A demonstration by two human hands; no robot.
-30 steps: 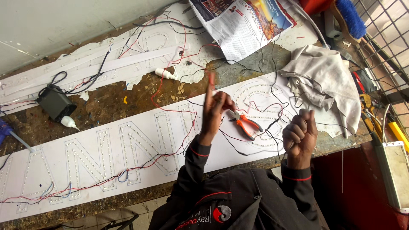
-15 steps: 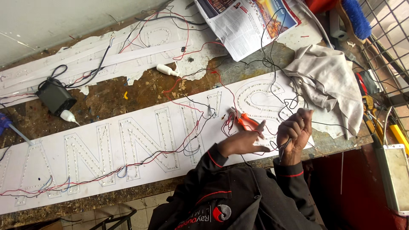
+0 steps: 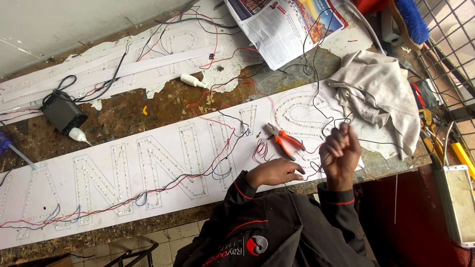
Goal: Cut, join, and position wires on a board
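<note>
The right hand (image 3: 340,151) was raised just above the near edge of the bench (image 3: 163,101), fingers curled tight around a bundle of thin black and red wires (image 3: 332,123) that trailed off toward the far edge. The left hand (image 3: 277,172) lay flat and open on the long white sign panel (image 3: 99,183), palm down, gripping nothing, fingertips just beside loose red wire. Orange-handled pliers (image 3: 284,139) rested on the panel between the two hands, a little farther from the person. A crumpled grey cloth (image 3: 381,94) sat toward the right end of the bench, a folded newspaper (image 3: 287,24) at the far edge, and a small black box (image 3: 62,112) near the left end.
</note>
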